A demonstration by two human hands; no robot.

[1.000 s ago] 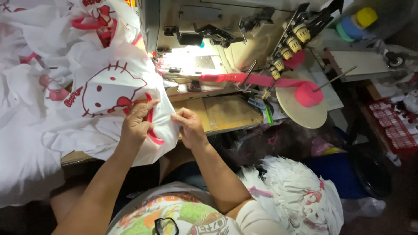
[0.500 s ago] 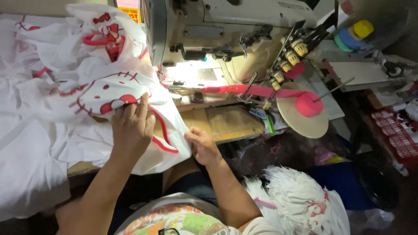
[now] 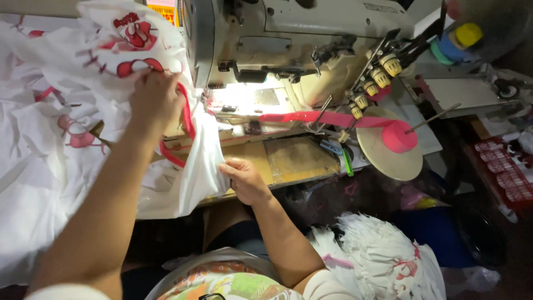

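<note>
Head view: my left hand [image 3: 155, 103] grips the white printed garment [image 3: 83, 139] by its red binding [image 3: 186, 119], fingertips buried in folds. My right hand [image 3: 244, 180] pinches its lower edge at the sewing machine [image 3: 288, 50] table. The needle area is washed out by lamp glare.

White fabric [image 3: 66, 166] carries red cartoon prints and red edging, beside a pink tape roll [image 3: 398, 136].
</note>
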